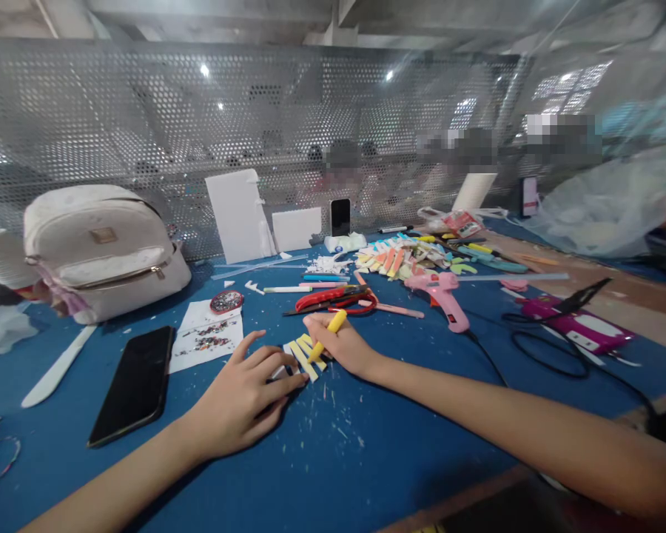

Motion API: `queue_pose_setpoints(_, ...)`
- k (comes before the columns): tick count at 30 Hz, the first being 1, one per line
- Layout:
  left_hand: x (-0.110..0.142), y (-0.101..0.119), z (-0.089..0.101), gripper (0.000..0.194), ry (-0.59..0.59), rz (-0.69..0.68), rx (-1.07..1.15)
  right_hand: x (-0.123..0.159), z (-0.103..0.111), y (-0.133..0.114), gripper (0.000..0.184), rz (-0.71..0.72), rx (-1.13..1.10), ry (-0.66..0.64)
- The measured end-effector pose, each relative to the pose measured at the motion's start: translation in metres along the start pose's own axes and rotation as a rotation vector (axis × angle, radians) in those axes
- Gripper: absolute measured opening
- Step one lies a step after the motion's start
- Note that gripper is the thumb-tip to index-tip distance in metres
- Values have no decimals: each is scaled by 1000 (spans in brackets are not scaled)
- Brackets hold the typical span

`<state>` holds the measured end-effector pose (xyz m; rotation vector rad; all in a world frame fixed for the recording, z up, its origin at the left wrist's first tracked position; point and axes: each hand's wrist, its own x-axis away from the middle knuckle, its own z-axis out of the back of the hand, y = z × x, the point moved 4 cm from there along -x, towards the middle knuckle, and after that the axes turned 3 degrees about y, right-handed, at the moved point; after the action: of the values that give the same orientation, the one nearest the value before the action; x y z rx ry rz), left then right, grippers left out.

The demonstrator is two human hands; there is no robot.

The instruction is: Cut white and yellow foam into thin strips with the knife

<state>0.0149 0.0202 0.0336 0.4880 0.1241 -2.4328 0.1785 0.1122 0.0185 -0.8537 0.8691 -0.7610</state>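
Head camera: a blue counter [366,466], flecked with pale scraps, carries everything, and clock directions here run from the foam-like strips [303,360] lying between the person's 2 hands, with 12 o'clock straight ahead. The largest container is a clear plastic bag [593,215] at 2 o'clock, well apart; something pale shows through it, too blurred to name. At 10 o'clock stands a white backpack [108,274], its front zip apparently drawn across, so its contents are hidden. Beyond it, between 9 and 10 o'clock, a stack of white cups [3,259] sits nested at the picture's edge.

The left hand [247,403] lies palm down at 8 o'clock, its fingers spread and grasping nothing that can be seen, the tips touching or just beside the strips. The right hand [347,352], at 3 o'clock, has its fingers closed around a yellow marker.

Between 9 and 10 o'clock lies a white sheet of paper [197,312] bearing loose dark and reddish bits [214,340]. On its far corner, a round red-rimmed dish [226,300] holds more small dark pieces.

The strips are narrow and slanted, side by side, with yellow faces and some white showing. The marker [328,335] tilts toward 1 o'clock, its lower end at the strips; whether it touches, I cannot tell.
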Motion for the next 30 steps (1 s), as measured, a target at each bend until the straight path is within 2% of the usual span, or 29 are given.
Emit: queue_pose_setpoints(30, 0, 1, 0, 39, -1, -1, -5, -1, 2, 3, 47, 2, 2, 53)
